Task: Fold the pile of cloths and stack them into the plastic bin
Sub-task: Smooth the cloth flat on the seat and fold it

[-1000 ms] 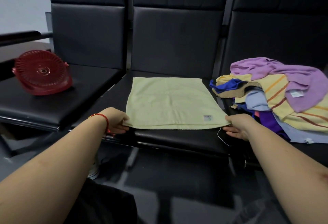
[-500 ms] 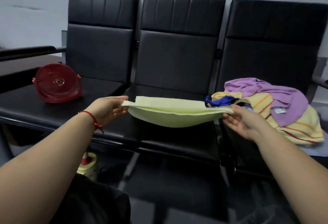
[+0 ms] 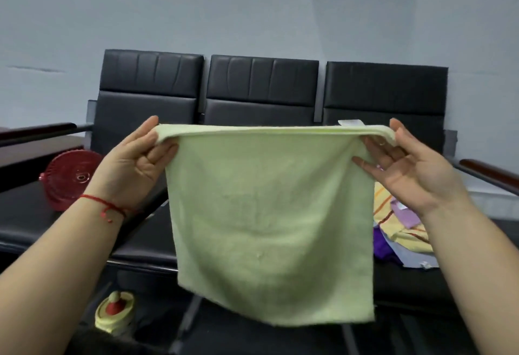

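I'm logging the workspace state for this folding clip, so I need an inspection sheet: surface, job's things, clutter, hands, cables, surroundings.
Surface: row of three black padded seats; the middle seat is largely hidden by the held cloth.
Job's things: pale green cloth held up in the air, hanging flat; pile of cloths on the right seat; plastic bin not in view.
Clutter: red fan on the left seat; yellow bottle on the floor.
Hands: left hand and right hand each pinch a top corner of the cloth.
Cables: nothing seen.
Surroundings: plain grey wall behind the seats.
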The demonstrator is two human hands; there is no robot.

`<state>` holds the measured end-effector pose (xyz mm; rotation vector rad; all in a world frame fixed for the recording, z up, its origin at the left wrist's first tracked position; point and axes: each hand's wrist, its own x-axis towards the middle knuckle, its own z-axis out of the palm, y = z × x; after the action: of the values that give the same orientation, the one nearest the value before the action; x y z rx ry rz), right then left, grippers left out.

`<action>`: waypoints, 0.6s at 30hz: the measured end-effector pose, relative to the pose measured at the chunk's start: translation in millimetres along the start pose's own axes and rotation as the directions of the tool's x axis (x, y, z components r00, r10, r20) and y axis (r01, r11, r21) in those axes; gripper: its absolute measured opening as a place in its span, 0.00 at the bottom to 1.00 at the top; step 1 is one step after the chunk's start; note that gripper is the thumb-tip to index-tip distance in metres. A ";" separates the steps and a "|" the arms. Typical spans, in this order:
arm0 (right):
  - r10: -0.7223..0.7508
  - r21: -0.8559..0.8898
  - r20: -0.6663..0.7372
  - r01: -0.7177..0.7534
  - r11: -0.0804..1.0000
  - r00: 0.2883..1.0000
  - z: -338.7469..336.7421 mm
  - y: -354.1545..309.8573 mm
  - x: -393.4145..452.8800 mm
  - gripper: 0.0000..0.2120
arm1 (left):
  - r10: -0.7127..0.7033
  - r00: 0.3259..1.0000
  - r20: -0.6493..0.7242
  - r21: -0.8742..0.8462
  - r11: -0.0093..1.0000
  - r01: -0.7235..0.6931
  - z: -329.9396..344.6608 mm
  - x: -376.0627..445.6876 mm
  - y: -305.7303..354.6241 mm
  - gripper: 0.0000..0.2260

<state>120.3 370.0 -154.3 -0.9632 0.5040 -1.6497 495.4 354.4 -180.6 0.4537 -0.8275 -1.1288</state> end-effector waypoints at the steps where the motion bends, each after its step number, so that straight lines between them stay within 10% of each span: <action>1: 0.002 0.002 0.005 -0.002 1.000 1.000 1.5 0.6 0.3 0.11 | 0.009 1.000 0.002 -0.015 1.000 -0.009 0.7 1.3 0.9 0.23; 18: 0.384 -0.222 -0.409 -0.498 0.838 0.828 -81.7 150.1 67.8 0.16 | -0.395 0.849 -0.353 0.373 0.772 0.514 -97.7 57.6 -130.3 0.18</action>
<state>139.8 248.3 -290.8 -0.7007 1.1831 -1.3229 502.5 243.4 -312.7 1.2321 -0.7686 -1.2839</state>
